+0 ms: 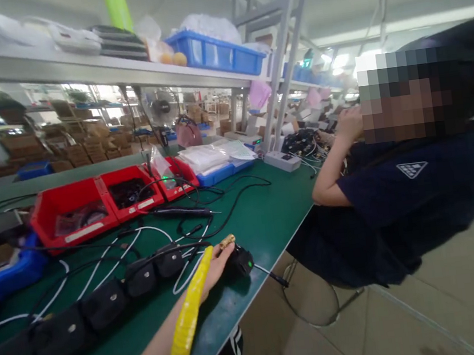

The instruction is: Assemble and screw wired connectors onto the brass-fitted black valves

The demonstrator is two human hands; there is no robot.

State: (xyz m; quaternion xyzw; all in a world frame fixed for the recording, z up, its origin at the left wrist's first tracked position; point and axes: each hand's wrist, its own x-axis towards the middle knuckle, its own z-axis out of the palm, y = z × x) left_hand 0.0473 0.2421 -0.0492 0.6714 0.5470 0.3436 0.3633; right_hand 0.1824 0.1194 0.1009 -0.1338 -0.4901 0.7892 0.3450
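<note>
My left hand (216,267) reaches over the green table's front edge, its fingers closed around a small black device (242,260) with a green spot on it. A brass-coloured fitting (227,240) shows at the fingertips. From the device's side a pale cable with a black end (279,279) hangs past the edge. A yellow tape-wrapped strip (189,316) crosses in front of my forearm. Left of the hand lies a row of black pouches with snaps (105,302). My right hand is not in view; a patch of skin at the bottom edge cannot be told apart as arm or leg.
Red bins (75,212) holding dark parts line the table's back, beside a blue tray of plastic bags (215,175). A thin-tipped tool with a dark handle (183,212) lies among loose cables. A co-worker (416,196) sits at right. A shelf (76,65) runs overhead.
</note>
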